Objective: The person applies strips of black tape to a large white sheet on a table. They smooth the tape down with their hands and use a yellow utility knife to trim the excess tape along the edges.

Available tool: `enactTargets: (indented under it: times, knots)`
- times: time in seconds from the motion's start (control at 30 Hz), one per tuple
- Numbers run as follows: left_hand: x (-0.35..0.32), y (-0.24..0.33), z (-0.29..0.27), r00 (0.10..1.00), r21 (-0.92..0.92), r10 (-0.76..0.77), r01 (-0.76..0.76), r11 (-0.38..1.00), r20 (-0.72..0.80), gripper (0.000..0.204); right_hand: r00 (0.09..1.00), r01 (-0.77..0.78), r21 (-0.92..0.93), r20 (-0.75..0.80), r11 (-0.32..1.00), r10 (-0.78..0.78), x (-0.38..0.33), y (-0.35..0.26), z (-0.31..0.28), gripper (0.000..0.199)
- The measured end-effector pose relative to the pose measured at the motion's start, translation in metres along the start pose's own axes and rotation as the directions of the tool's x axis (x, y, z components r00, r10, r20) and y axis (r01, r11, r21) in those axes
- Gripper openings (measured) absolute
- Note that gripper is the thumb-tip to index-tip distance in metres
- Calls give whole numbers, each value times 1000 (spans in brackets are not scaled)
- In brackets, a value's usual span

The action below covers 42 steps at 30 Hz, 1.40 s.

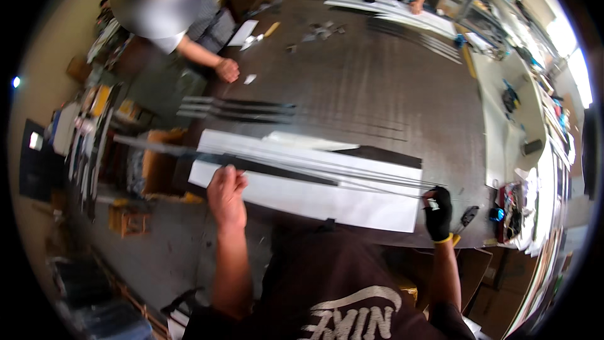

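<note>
By the clock-face, with twelve at the far side of the table: a tan cardboard box (160, 164) stands off the left edge, toward half past eight. A co-worker's bare hand (227, 70) rests near ten, its fingers loosely bent at the edge of the broad, dark brown, scuffed tabletop (352, 82).

The person's bare left hand (228, 196) is raised at eight, fingers bent inward and bunched near the thumb — motion blur smears the tips, and I can't tell whether they grip anything. Just beyond it slants a long, narrow, dark flat strip (270, 168), whose blurred left stretch runs out past the table. Several slim dark strips with pale grey ends (251, 110) lie side by side at nine.

At six, a long, smooth white rectangular sheet (352, 211) fills the near edge, with hair-thin grey rods (384, 177) slanting across it and a matte black panel (390, 155) showing behind. Small crumpled silvery scraps (324, 30) sit at twelve; a stack of long white strips (390, 11) lies at one, under another worker's hands.

Between four and five, the right hand (437, 209) wears a black knit glove with a yellow cuff. Its fingers curl round, bare thumb and forefinger tips nearly meeting at the rods' right ends — whether they pinch one, I can't tell. Just right of it lies a black-headed tool (469, 215) with a yellow handle.
</note>
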<state>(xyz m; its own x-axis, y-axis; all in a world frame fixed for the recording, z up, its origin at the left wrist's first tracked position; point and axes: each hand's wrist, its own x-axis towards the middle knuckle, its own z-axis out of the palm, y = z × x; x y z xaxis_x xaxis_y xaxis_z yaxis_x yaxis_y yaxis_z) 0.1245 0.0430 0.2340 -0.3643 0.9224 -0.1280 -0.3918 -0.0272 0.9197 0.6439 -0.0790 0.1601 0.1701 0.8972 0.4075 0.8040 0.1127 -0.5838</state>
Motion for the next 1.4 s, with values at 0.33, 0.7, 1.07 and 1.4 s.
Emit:
enactTargets:
  times: [0.33, 0.7, 1.07, 1.4]
  knots:
    - [-27, 44, 22, 989, 49, 125, -129, 990, 75, 22, 998, -54, -54, 17, 997, 55, 13, -1, -18, 13]
    - [-38, 55, 25, 981, 22, 166, -168, 985, 97, 20, 999, -19, -9, -26, 1000, 18, 14, -1, -16, 19]
    - [-42, 52, 29, 985, 43, 151, -155, 987, 82, 18, 995, -99, -22, 21, 995, 100, 9, 11, -16, 13]
    - [-47, 45, 35, 978, 70, 93, -107, 992, 186, 19, 998, -65, -89, -10, 994, 64, 2, 20, -3, 8]
